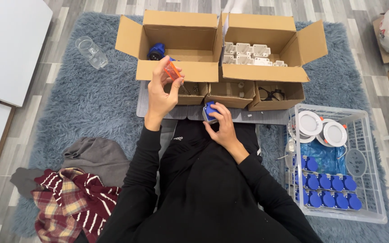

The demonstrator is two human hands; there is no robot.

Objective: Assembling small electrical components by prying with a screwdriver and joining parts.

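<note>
Grey plank flooring runs under a shaggy blue-grey rug (91, 99), and on that rug I sit with a dark flat board (142, 105) across the middle of it.

From my headset view, my left hand (162, 92) is raised above the board's left part, its fingers pinched closed around a small orange piece (172, 70) held up near the front flap of the left cardboard box. My right hand (221, 123) rests lower, at the board's near edge, wrapped around a small blue part (209, 110) that sits against the board.

Beyond the hands, three low open cartons stand in a row on the board; the middle one (230, 93) is just past my right hand, and the right one (275, 95) holds dark wires. Behind them, toward the rug's far edge, stand two large cardboard boxes with flaps open: the left box (176, 42) contains a blue plug-like part (157, 51), the right box (264, 45) a batch of white plastic pieces (247, 53).

On the rug's right side, a white wire basket (370, 180) holds round white light fittings (310, 123) and rows of blue caps (329, 191). A clear plastic jar (91, 51) lies near the rug's far left corner. At the near left corner, grey cloth (97, 155) and a plaid red garment (70, 198) are heaped together.
</note>
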